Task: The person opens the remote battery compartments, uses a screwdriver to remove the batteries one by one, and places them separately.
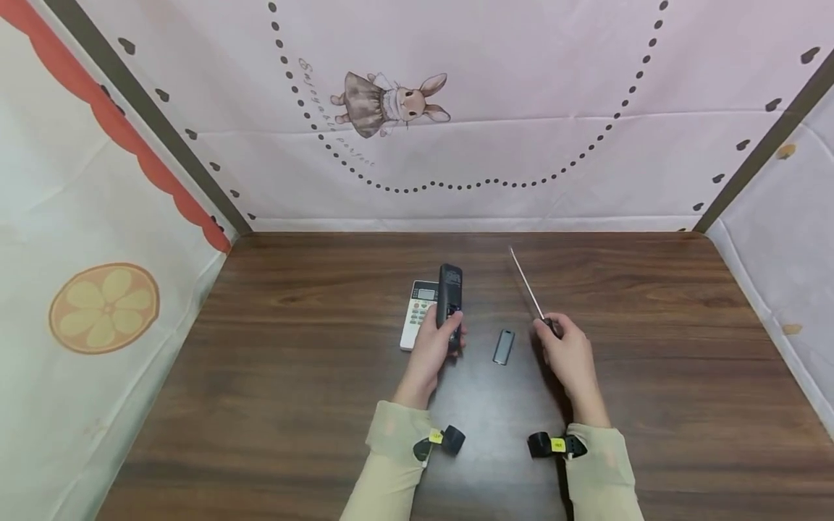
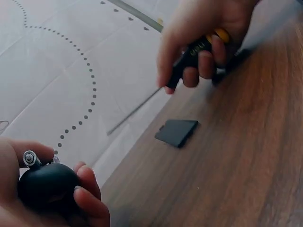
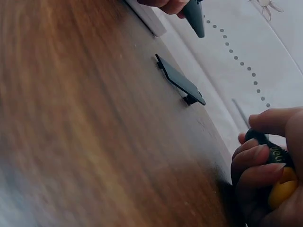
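My left hand (image 1: pixel 430 347) grips a black remote control (image 1: pixel 449 286), its back turned up. In the left wrist view, a battery (image 2: pixel 31 160) sticks up from the end of that remote beside my thumb. My right hand (image 1: pixel 570 354) holds a screwdriver (image 1: pixel 526 284) by its black and yellow handle (image 2: pixel 194 56). Its long thin shaft points away from me, apart from the remote. Between my hands, a dark battery cover (image 1: pixel 504 347) lies on the table; the right wrist view shows clips under the cover (image 3: pixel 180 81).
A white remote control (image 1: pixel 410 334) with a small screen lies on the wooden table (image 1: pixel 293 391), partly behind my left hand and the black remote. Printed cloth walls (image 1: pixel 495 87) stand at the table's back and both sides.
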{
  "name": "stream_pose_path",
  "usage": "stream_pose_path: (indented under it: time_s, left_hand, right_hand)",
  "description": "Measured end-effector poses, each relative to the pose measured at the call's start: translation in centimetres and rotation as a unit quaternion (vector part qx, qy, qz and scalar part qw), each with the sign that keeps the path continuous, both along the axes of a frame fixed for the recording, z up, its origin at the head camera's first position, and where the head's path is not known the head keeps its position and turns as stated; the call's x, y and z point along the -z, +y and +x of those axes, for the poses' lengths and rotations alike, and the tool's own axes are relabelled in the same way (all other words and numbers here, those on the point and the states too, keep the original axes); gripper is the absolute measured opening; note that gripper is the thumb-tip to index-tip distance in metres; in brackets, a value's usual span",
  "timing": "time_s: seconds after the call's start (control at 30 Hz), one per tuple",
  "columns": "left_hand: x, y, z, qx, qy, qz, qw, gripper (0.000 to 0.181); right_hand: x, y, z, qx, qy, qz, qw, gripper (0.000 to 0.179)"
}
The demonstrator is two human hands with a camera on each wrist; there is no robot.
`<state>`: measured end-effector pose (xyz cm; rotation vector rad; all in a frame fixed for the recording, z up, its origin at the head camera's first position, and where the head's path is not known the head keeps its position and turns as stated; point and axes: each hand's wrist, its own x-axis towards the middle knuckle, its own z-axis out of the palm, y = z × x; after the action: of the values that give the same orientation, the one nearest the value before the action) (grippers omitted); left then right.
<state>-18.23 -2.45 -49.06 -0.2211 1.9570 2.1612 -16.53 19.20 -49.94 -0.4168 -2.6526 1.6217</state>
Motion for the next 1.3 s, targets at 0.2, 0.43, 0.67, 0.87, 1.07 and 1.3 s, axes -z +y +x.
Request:
stream_pose_path:
  time_s: [0.2, 0.43, 0.67, 0.87, 1.07, 1.3]
  left_hand:
    - [0.4, 0.5, 0.3, 0.011, 0.031, -0.103, 0.9941, 0.04]
    - [0.6, 1.8, 0.2, 0.0, 0.083, -0.348, 0.9338, 0.043]
    - [0.3, 3.3, 0.6, 0.027, 0.139, -0.503, 0.8523, 0.039]
    - [0.2, 4.2, 0.6, 0.023, 0.151, -0.556, 0.8172, 0.039]
    - [0.1, 4.1, 0.6, 0.019, 0.143, -0.549, 0.8233, 0.043]
    - [0.2, 3.9, 0.5, 0.02, 0.122, -0.532, 0.8376, 0.052]
  right_hand:
    - [0.3, 0.2, 0.1, 0.004, -0.003, -0.066, 0.9978, 0.038]
    - [0.0, 0.3, -0.2, -0.011, 0.005, -0.049, 0.9987, 0.033]
    - [-0.2, 0.4, 0.0, -0.037, -0.007, 0.039, 0.9985, 0.03]
    - [-0.7, 1.2, 0.3, -0.038, -0.014, 0.121, 0.9918, 0.03]
    - [-0.9, 1.5, 0.3, 0.002, -0.013, 0.164, 0.9864, 0.033]
    - [-0.8, 1.9, 0.5, 0.038, -0.01, 0.197, 0.9796, 0.032]
